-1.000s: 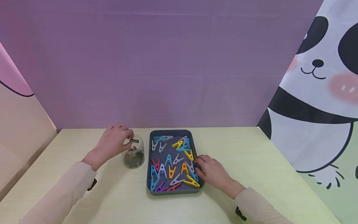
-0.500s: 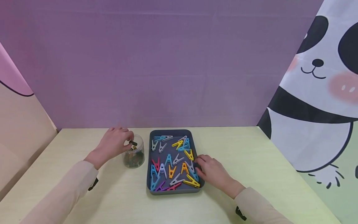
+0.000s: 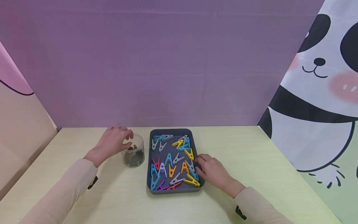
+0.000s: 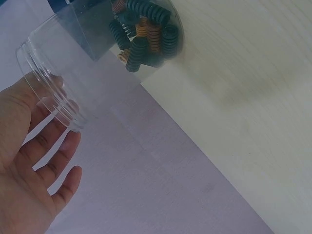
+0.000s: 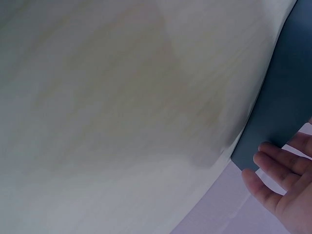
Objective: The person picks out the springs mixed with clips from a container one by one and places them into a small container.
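A clear plastic jar (image 3: 134,159) stands upright on the table, left of a dark grey tray. In its bottom lie several coil springs, mostly dark green (image 4: 138,51) with some orange ones. My left hand (image 3: 113,140) is over the jar's mouth, thumb and fingers apart with nothing between them; in the left wrist view its fingers lie at the jar's rim (image 4: 53,90). The tray (image 3: 173,192) holds plastic clothespins, such as a yellow one (image 3: 192,180), spread over its floor. My right hand (image 3: 214,172) rests with relaxed fingers against the tray's right side.
The light wood table (image 3: 112,202) ends at a purple backdrop (image 3: 167,68) behind jar and tray. A panda-print cloth (image 3: 313,124) hangs along the right side. A pale panel (image 3: 22,137) stands at the left.
The dark coil spring that my left hand pinched over the jar tilted down, then left the fingers; thumb and fingers are now apart. My right hand and the tray stay put.
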The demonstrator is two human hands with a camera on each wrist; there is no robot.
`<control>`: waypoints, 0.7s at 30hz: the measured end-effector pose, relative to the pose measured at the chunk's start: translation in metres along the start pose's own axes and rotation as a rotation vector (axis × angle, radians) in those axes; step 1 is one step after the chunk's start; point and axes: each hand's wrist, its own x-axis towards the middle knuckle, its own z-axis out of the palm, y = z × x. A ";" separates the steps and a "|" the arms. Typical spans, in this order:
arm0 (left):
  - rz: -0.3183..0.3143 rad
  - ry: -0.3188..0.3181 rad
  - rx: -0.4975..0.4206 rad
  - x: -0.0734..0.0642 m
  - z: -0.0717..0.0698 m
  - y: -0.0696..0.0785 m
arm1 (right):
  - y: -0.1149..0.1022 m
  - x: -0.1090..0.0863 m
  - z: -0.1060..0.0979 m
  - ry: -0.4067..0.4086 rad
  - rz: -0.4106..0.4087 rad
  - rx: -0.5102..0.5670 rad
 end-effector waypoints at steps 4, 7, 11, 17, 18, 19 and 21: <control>-0.009 0.000 -0.006 -0.001 0.000 -0.001 | 0.000 0.001 0.000 -0.006 -0.002 0.001; -0.019 0.002 -0.013 -0.002 0.000 -0.001 | 0.000 0.002 -0.001 -0.010 -0.010 -0.001; -0.024 0.018 -0.016 -0.003 -0.001 -0.002 | 0.001 0.003 -0.002 -0.014 -0.024 -0.014; -0.019 0.062 -0.033 -0.007 -0.007 -0.004 | 0.003 0.005 -0.007 -0.011 -0.039 -0.018; -0.019 0.071 -0.038 -0.008 -0.008 -0.004 | 0.003 0.006 -0.009 -0.007 -0.039 -0.017; -0.018 0.077 -0.041 -0.010 -0.009 -0.005 | 0.004 0.007 -0.010 -0.001 -0.040 -0.016; -0.020 0.090 -0.044 -0.013 -0.013 -0.007 | 0.006 0.008 -0.012 0.002 -0.032 -0.012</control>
